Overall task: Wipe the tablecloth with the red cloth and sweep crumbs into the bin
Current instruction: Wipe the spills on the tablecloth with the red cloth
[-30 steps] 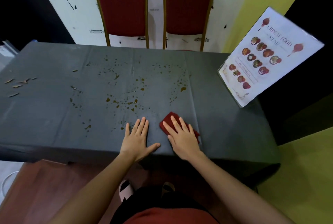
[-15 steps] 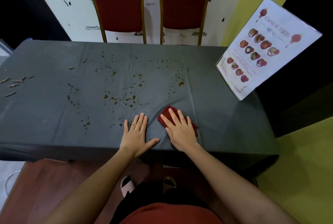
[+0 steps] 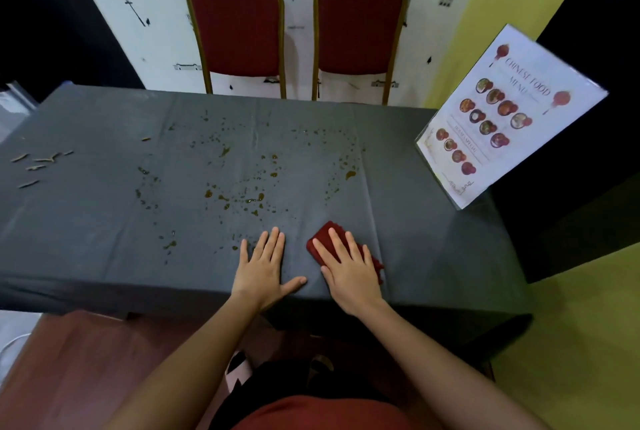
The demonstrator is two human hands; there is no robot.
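Note:
A dark grey tablecloth [image 3: 104, 221] covers the table in front of me. Brown sauce spots [image 3: 242, 199] are spattered across its middle, and several tan crumbs [image 3: 38, 166] lie at the far left. My right hand [image 3: 349, 268] lies flat with straight fingers on the folded red cloth [image 3: 322, 237], pressing it onto the tablecloth near the front edge. My left hand [image 3: 265, 265] rests flat on the bare tablecloth just left of it, fingers spread. No bin is in view.
A standing menu card [image 3: 502, 118] is on the table's right end. Two red chairs [image 3: 239, 24] with gold frames stand behind the far edge against the wall. My feet show under the front edge.
The red cloth and my right hand have slid slightly forward and left on the tablecloth. My left hand stays flat in the same spot.

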